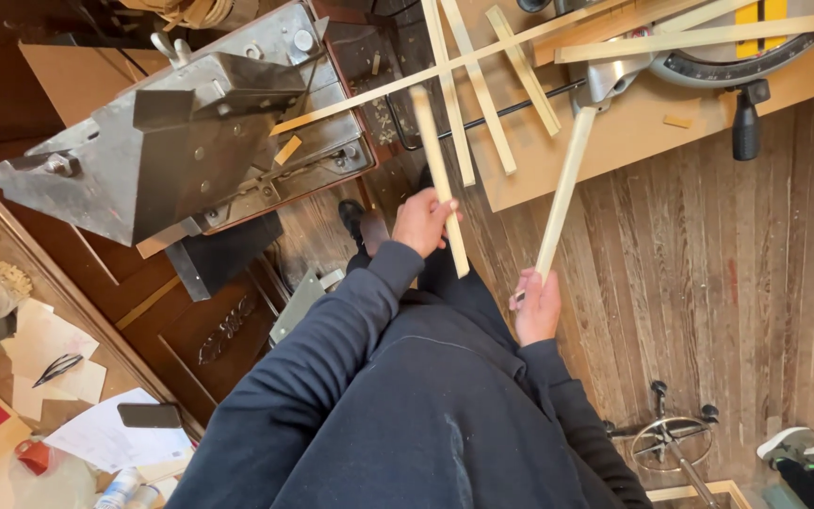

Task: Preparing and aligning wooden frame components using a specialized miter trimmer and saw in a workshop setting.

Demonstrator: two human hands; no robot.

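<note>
We see pale yellow wooden strips (441,170), navy sleeves (350,330), brown plank floor (708,283), and grey metal machine (162,141).

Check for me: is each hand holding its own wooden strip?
Yes: the left hand grips one wooden strip, and the right hand grips another strip.
</note>
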